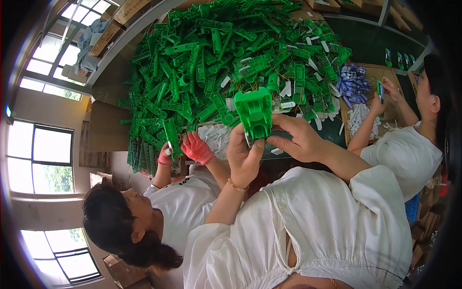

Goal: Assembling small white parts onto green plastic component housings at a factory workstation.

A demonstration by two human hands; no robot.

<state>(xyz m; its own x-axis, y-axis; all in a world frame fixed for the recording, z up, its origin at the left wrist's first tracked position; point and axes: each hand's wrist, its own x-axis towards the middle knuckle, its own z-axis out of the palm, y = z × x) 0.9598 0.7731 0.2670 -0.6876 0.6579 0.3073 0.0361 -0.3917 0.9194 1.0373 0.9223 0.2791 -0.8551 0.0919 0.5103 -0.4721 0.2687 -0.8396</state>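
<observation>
Close in front of me I hold up a green plastic housing, its ribbed, hollow inside showing. My left hand grips its lower left side, thumb at the bottom end. From the right, my right hand closes on the lower right edge with thumb and forefinger. Something white and thin shows between the left fingers and the housing; I cannot make out what it is. Behind the housing spreads a large heap of similar green plastic parts, some with thin wires and white pieces.
At left, a person in red gloves handles another green part. At right, a second person holds a small piece beside a bundle of purple-and-white parts. White strips lie in a pile beyond my left hand. A cardboard box stands far left.
</observation>
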